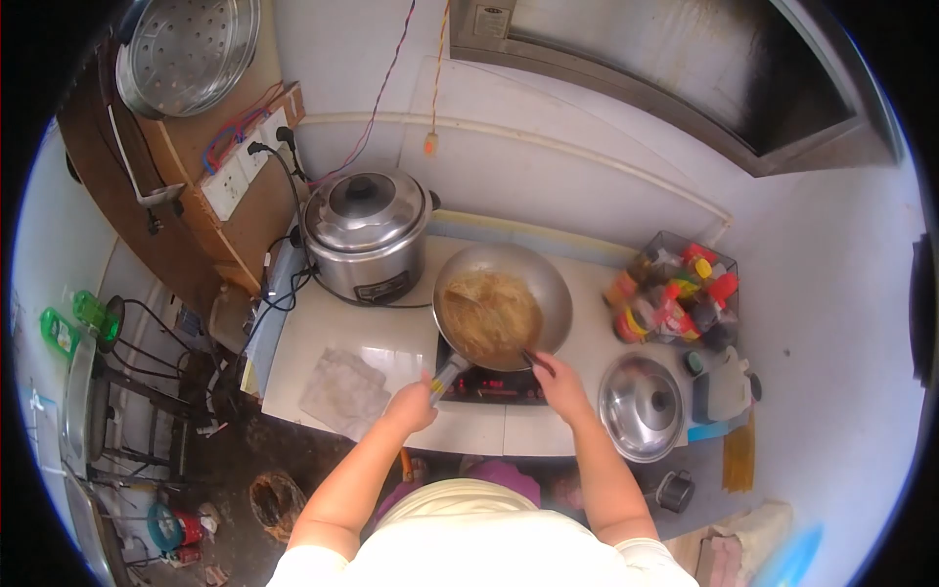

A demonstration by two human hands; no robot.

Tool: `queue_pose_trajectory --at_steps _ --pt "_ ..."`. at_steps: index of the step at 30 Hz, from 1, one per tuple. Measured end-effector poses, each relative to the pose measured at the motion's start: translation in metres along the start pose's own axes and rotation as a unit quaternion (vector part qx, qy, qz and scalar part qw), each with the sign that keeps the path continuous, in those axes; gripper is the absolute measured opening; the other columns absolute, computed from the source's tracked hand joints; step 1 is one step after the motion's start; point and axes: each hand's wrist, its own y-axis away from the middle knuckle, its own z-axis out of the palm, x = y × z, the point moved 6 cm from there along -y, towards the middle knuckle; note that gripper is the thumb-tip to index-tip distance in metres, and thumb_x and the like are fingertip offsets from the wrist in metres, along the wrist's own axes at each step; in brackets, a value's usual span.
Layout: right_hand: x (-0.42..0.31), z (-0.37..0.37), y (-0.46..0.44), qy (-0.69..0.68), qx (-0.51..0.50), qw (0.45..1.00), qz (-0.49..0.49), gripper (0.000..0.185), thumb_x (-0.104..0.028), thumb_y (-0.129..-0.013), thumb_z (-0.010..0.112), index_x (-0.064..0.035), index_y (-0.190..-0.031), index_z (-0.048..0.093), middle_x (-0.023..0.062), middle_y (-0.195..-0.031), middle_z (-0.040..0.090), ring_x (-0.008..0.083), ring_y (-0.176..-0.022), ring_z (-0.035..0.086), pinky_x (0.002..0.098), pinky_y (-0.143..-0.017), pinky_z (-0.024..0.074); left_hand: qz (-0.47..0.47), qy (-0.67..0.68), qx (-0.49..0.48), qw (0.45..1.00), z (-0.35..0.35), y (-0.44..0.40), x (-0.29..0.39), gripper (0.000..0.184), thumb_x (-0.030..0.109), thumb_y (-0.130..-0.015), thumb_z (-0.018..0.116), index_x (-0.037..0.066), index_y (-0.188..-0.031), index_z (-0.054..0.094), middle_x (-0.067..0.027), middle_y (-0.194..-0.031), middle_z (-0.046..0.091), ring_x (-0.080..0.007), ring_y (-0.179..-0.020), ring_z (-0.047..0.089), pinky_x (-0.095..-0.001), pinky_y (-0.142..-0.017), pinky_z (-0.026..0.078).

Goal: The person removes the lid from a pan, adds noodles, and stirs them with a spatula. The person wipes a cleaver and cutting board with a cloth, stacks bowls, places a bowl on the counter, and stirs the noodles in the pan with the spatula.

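A steel wok [555,284] sits on an induction cooker [494,386] with a lit red display. Brownish food [501,308] covers its bottom; I cannot make out what kind. My left hand [415,404] is wrapped round the wok's handle [449,374] at the near left. At the near right rim, my right hand [561,387] grips the dark handle of a spatula [534,359]. The spatula reaches into the wok, its metal blade partly sunk in the food.
A lidded steel electric pot [364,230] stands left of the wok. A grey cloth [344,391] lies at the front left. On the right are a domed lid [641,407], a wire basket [675,293] of seasoning bottles and a white jug [722,388]. A range hood [675,73] hangs above.
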Motion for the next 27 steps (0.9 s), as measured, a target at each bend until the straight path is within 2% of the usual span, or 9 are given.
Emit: queue_pose_trajectory --at_steps 3,4,7,10,13,16,22,25,27 --pt "0.004 -0.023 0.02 -0.121 0.039 0.986 0.104 0.03 -0.014 -0.084 0.059 -0.002 -0.111 0.059 0.0062 -0.08 0.063 0.0142 -0.07 0.057 0.027 -0.066 0.0453 -0.006 0.004 -0.004 1.0 -0.003 0.001 0.003 0.081 0.019 -0.067 0.067 -0.011 -0.132 0.027 -0.0255 -0.093 0.06 -0.0389 -0.088 0.059 -0.0426 -0.076 0.048" --pt "0.013 -0.029 0.024 -0.17 0.047 0.975 0.135 0.029 -0.014 -0.084 0.061 -0.004 -0.111 0.059 0.0018 -0.073 0.057 0.0069 -0.058 0.047 0.0221 -0.052 0.0385 -0.005 0.004 -0.007 1.0 -0.004 0.002 0.004 0.081 0.018 -0.067 0.067 -0.011 -0.132 0.027 -0.0256 -0.093 0.06 -0.0389 -0.088 0.059 -0.0426 -0.076 0.048" --pt "0.015 -0.053 0.037 -0.142 0.11 0.968 0.175 0.032 -0.014 -0.083 0.063 -0.0063 -0.113 0.058 0.0002 -0.068 0.053 0.0051 -0.047 0.04 0.0226 -0.041 0.0301 -0.002 0.004 -0.001 1.0 -0.002 -0.001 0.002 0.082 0.018 -0.067 0.068 -0.011 -0.131 0.027 -0.026 -0.093 0.06 -0.0391 -0.088 0.059 -0.0428 -0.076 0.048" --pt "0.041 -0.056 0.036 -0.166 0.13 0.96 0.186 0.037 -0.02 -0.086 0.058 -0.0103 -0.121 0.051 -0.0012 -0.063 0.049 0.0053 -0.044 0.038 0.0218 -0.035 0.0257 0.004 0.006 0.002 1.0 -0.001 0.0 0.002 0.082 0.017 -0.067 0.069 -0.012 -0.131 0.027 -0.0264 -0.093 0.06 -0.0395 -0.087 0.059 -0.043 -0.076 0.048" --pt "0.05 -0.05 0.04 -0.217 0.109 0.934 0.262 0.03 -0.018 -0.087 0.055 -0.0089 -0.116 0.052 -0.0001 -0.064 0.047 0.0057 -0.043 0.037 0.0207 -0.034 0.0257 0.007 0.007 0.006 1.0 -0.002 -0.001 0.002 0.083 0.017 -0.066 0.07 -0.012 -0.131 0.028 -0.0266 -0.092 0.06 -0.0399 -0.087 0.059 -0.043 -0.076 0.048" --pt "0.043 -0.037 0.048 -0.257 0.045 0.918 0.299 0.021 -0.019 -0.09 0.05 -0.0092 -0.108 0.054 0.0006 -0.064 0.045 0.0053 -0.043 0.034 0.0194 -0.034 0.0245 0.013 0.007 0.012 1.0 -0.001 0.0 0.001 0.083 0.017 -0.066 0.07 -0.012 -0.13 0.028 -0.0268 -0.092 0.06 -0.04 -0.087 0.059 -0.0431 -0.076 0.048" --pt "0.044 0.02 0.053 -0.452 -0.158 0.786 0.392 0.025 -0.03 -0.093 0.049 -0.0107 -0.107 0.052 0.0002 -0.065 0.044 0.0041 -0.043 0.03 0.017 -0.035 0.0227 0.015 0.009 0.017 1.0 -0.002 0.0 0.0 0.082 0.018 -0.066 0.07 -0.011 -0.131 0.028 -0.0266 -0.091 0.06 -0.04 -0.086 0.059 -0.0431 -0.075 0.048" --pt "0.043 0.051 0.055 -0.601 -0.217 0.651 0.41 0.026 -0.033 -0.092 0.05 -0.012 -0.108 0.052 -0.0009 -0.064 0.043 0.0038 -0.043 0.029 0.0159 -0.036 0.0225 0.007 0.014 0.012 1.0 -0.004 0.002 0.0 0.082 0.019 -0.066 0.069 -0.01 -0.131 0.029 -0.0262 -0.091 0.061 -0.0399 -0.086 0.059 -0.0431 -0.075 0.048" --pt "0.042 0.056 0.057 -0.601 -0.213 0.664 0.39 0.027 -0.034 -0.092 0.05 -0.0125 -0.108 0.052 -0.0013 -0.063 0.042 0.0039 -0.043 0.029 0.0159 -0.036 0.0224 0.004 0.017 0.011 1.0 -0.004 0.001 0.001 0.082 0.02 -0.066 0.069 -0.01 -0.131 0.029 -0.026 -0.091 0.061 -0.0398 -0.085 0.059 -0.0431 -0.075 0.048"
